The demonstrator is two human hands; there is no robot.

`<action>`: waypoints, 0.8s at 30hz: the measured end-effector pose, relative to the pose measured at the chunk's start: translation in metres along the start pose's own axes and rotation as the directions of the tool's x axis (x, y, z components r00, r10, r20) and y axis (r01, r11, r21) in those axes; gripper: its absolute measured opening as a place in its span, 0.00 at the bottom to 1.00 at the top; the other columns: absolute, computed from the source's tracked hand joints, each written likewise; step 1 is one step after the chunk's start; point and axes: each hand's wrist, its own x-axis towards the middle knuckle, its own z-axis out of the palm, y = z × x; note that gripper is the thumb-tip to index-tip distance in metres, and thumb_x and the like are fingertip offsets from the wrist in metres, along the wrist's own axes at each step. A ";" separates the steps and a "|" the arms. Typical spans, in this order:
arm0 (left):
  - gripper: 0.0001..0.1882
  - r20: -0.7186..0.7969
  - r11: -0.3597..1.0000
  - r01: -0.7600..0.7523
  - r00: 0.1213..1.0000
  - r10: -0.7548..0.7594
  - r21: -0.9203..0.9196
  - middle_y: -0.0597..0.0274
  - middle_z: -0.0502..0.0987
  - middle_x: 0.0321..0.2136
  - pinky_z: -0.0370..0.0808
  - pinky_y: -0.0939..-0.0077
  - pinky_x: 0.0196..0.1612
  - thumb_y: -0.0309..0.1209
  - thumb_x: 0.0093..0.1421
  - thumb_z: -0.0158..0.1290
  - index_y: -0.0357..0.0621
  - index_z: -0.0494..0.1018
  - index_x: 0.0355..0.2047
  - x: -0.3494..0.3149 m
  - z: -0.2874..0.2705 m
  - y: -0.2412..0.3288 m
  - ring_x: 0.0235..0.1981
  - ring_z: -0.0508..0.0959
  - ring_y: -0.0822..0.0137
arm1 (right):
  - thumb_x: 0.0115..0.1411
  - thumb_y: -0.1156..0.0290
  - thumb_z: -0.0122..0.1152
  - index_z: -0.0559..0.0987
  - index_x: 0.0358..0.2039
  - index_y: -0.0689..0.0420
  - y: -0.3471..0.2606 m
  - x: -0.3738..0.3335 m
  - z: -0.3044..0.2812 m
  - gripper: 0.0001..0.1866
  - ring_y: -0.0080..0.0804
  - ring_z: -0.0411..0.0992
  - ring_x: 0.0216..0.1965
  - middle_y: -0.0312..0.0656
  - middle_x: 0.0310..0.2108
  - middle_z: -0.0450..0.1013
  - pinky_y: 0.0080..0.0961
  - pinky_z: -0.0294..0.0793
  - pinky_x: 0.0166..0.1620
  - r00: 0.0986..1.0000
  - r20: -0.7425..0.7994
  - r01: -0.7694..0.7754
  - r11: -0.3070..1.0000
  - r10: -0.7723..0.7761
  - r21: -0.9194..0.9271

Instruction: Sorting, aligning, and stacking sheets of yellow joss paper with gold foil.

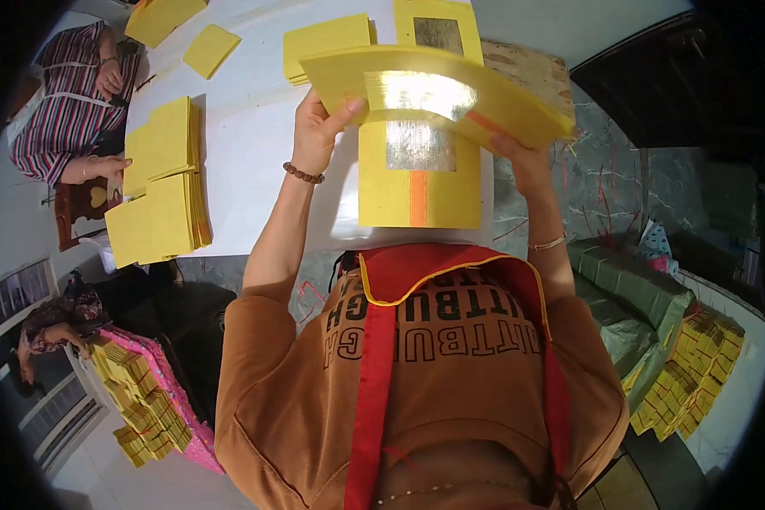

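Note:
My left hand (325, 125) and my right hand (523, 161) hold up a curved stack of yellow joss paper (348, 72) by its two ends. A shiny foil patch and an orange stripe show on the stack's face; its right end is slightly blurred. My left thumb presses on the near face, while the right fingers are partly hidden at the lower edge. Beneath it, more yellow joss paper (382, 197) lies flat at the table's near edge, with a silver foil rectangle (421, 146) and an orange band. The held stack covers its far part.
The white table (255, 161) bears yellow paper stacks (166, 140) at left and another stack (327, 41) beyond my hands. A person in a striped top (68, 102) sits at the left, one hand by the stacks. Yellow bundles (688, 374) are piled beside a green sofa (625, 289).

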 end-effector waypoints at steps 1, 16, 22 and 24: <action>0.16 -0.019 1.000 -0.002 1.000 0.002 0.000 0.63 0.74 0.38 0.70 0.78 0.42 0.27 0.54 0.55 0.39 0.68 0.43 0.000 0.003 0.000 0.39 0.73 0.73 | 0.48 0.79 0.60 0.69 0.47 0.61 0.001 0.001 -0.002 0.23 0.27 0.68 0.45 0.38 0.42 0.71 0.25 0.65 0.50 0.998 0.045 -0.048 0.999 0.047 0.019; 0.14 0.012 0.976 0.154 0.987 -0.158 0.153 0.62 0.75 0.37 0.69 0.77 0.44 0.28 0.55 0.54 0.36 0.70 0.42 0.004 -0.004 -0.007 0.39 0.73 0.73 | 0.56 0.75 0.55 0.72 0.45 0.60 0.019 0.020 0.007 0.15 0.25 0.68 0.45 0.36 0.42 0.71 0.23 0.66 0.48 0.999 0.003 -0.046 0.999 0.046 0.026; 0.14 0.046 0.998 0.044 0.998 -0.046 0.052 0.62 0.75 0.37 0.68 0.78 0.44 0.28 0.55 0.54 0.37 0.70 0.42 0.006 -0.011 -0.017 0.39 0.73 0.73 | 0.58 0.71 0.52 0.73 0.45 0.62 0.000 0.025 0.010 0.15 0.22 0.68 0.42 0.36 0.41 0.73 0.21 0.67 0.46 1.000 -0.005 -0.012 1.000 0.012 -0.026; 0.14 0.050 0.995 0.061 0.997 -0.065 0.079 0.62 0.75 0.37 0.68 0.77 0.44 0.28 0.55 0.53 0.37 0.70 0.41 0.002 -0.008 -0.008 0.39 0.72 0.73 | 0.58 0.71 0.53 0.73 0.45 0.62 -0.003 0.016 0.007 0.15 0.21 0.68 0.42 0.35 0.41 0.72 0.21 0.66 0.46 0.999 0.050 -0.008 1.000 0.009 -0.023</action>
